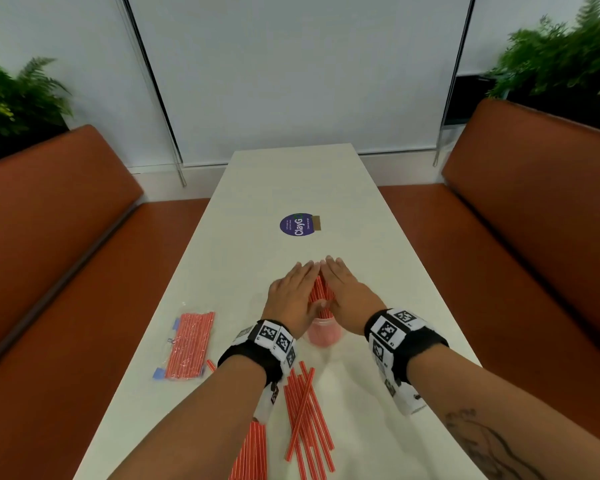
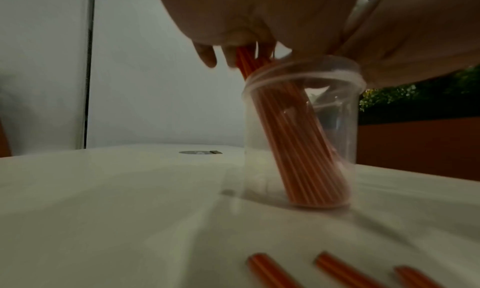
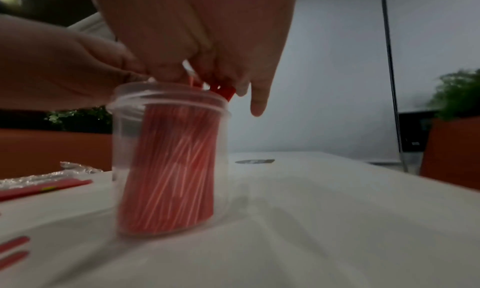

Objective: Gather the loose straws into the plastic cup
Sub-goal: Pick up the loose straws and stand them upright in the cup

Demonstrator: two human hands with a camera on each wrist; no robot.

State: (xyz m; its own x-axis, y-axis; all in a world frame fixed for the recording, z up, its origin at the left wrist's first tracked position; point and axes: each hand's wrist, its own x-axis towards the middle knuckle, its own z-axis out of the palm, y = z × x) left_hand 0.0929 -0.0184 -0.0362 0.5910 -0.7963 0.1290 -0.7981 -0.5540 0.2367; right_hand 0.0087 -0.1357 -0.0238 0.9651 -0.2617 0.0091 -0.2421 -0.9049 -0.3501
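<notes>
A clear plastic cup stands upright on the white table, with a bundle of red straws standing in it and leaning away from me. My left hand and right hand press flat against the bundle's two sides above the rim, fingers straight and fingertips nearly meeting. In the left wrist view the straws slant inside the cup. In the right wrist view they fill much of the cup. Several loose straws lie nearer me on the table.
A plastic packet of red straws lies left of the cup. More straws lie under my left forearm at the near edge. A round purple sticker sits farther up the table. Orange benches flank both long sides.
</notes>
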